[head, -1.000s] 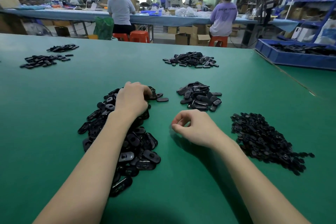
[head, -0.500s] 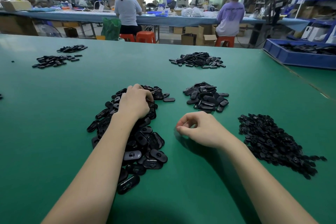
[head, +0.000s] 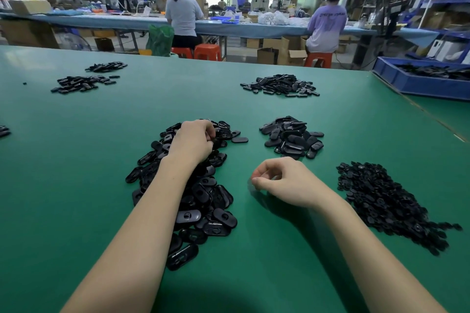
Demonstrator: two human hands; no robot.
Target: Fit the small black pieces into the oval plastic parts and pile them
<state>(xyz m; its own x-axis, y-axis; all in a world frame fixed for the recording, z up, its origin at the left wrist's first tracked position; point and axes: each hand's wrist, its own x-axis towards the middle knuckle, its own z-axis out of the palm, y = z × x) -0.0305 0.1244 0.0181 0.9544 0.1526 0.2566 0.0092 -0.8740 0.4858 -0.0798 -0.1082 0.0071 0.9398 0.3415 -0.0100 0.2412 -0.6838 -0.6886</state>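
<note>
A big heap of black oval plastic parts point(head: 203, 201) lies on the green table point(head: 76, 160) under my left forearm. My left hand point(head: 193, 142) rests on the heap's far end, fingers curled down around oval parts there; its fingertips are mostly hidden. To the right, my right hand point(head: 284, 180) hovers just above the bare table, loosely closed with thumb against forefinger and nothing visible in it. A spread of small black pieces point(head: 381, 201) lies right of that hand. Beyond it sits a smaller pile of oval parts point(head: 292, 137).
More black heaps lie farther off: one at centre back point(head: 279, 85), two at the back left point(head: 81, 82). A blue tray point(head: 419, 84) with black parts stands at the right edge. People sit on orange stools at another long table behind.
My left hand's fingers have worked a little within the far end of the heap. My right hand has stayed nearly still. The camera has tilted slightly.
</note>
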